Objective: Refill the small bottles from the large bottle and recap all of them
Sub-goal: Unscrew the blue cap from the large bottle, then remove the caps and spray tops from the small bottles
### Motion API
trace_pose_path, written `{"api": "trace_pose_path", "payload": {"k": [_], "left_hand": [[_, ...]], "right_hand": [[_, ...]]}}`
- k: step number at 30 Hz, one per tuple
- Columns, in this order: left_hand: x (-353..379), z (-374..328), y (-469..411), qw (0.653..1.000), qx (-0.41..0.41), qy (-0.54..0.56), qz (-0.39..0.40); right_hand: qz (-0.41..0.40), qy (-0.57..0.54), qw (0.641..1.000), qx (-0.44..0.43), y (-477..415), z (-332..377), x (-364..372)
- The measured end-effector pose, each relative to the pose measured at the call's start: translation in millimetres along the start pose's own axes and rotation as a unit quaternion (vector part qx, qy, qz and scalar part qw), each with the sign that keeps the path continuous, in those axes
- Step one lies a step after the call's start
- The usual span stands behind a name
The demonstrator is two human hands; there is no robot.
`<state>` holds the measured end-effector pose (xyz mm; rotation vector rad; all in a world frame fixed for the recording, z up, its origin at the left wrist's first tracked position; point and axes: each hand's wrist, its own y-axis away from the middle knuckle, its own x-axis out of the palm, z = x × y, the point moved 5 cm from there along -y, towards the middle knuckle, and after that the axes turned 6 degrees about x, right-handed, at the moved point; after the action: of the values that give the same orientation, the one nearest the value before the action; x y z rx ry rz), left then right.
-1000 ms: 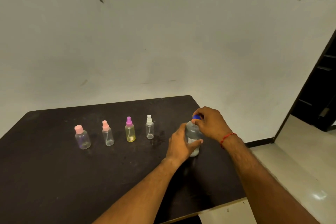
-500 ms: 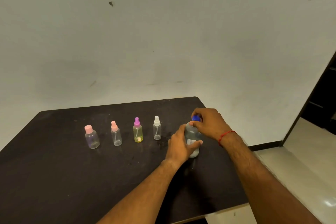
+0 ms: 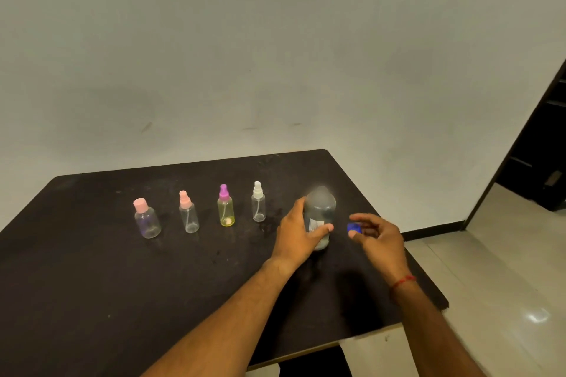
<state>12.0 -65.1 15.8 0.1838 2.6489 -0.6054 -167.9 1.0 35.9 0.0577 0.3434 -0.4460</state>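
The large bottle (image 3: 321, 208) stands upright on the dark table (image 3: 92, 285), near its right end. The left hand (image 3: 295, 234) grips it from the left side, with the fingers behind the bottle and the thumb across the label in front. The bottle's top is blurred, so its neck cannot be made out clearly.

Just to the right of the bottle, and apart from it, the right hand (image 3: 378, 239) pinches the blue cap (image 3: 354, 227) between thumb and fingertips, low over the table. A red thread (image 3: 402, 281) circles that wrist.

To the left of the left hand, four small bottles stand upright in a row, each with its top on. From left to right they are a squat bottle with a pink cap (image 3: 147, 222), a clear bottle with a pink sprayer (image 3: 188, 217), a yellow bottle with a purple sprayer (image 3: 226, 211), and a clear bottle with a white sprayer (image 3: 258, 208). The last stands nearest the left hand, not touching it.
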Motion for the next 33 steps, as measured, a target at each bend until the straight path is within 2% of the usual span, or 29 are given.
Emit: {"api": "trace_pose_path", "payload": {"k": [7, 18, 21, 23, 25, 29, 33], "left_hand": [[-18.9, 15.6, 14.7, 1.0, -0.02, -0.012, -0.016], [-53.7, 25.7, 29.9, 0.998, -0.03, -0.007, -0.052], [-63.7, 31.2, 35.1, 0.996, -0.037, -0.004, -0.075], [-71.8, 36.5, 38.8, 0.994, -0.047, -0.004, -0.102], [-78.2, 41.8, 42.2, 0.99, -0.054, -0.004, -0.127], [-89.1, 48.0, 47.2, 0.986, -0.067, -0.006, -0.154], [-104.4, 54.8, 48.7, 0.981, -0.069, -0.009, -0.179]], "right_hand": [[0.049, 0.102, 0.992, 0.055, 13.5, -40.0, 19.2], [0.046, 0.126, 0.991, 0.017, 24.9, -46.5, 19.6], [-0.008, 0.134, 0.99, -0.042, 32.1, -37.1, 15.5], [-0.057, 0.124, 0.984, -0.112, 42.2, -21.7, 15.9], [-0.073, 0.101, 0.975, -0.184, 55.2, -2.3, 24.9], [-0.017, 0.081, 0.96, -0.267, 73.6, 39.4, 69.0], [0.027, 0.096, 0.956, -0.277, 58.8, 71.4, 117.5]]}}
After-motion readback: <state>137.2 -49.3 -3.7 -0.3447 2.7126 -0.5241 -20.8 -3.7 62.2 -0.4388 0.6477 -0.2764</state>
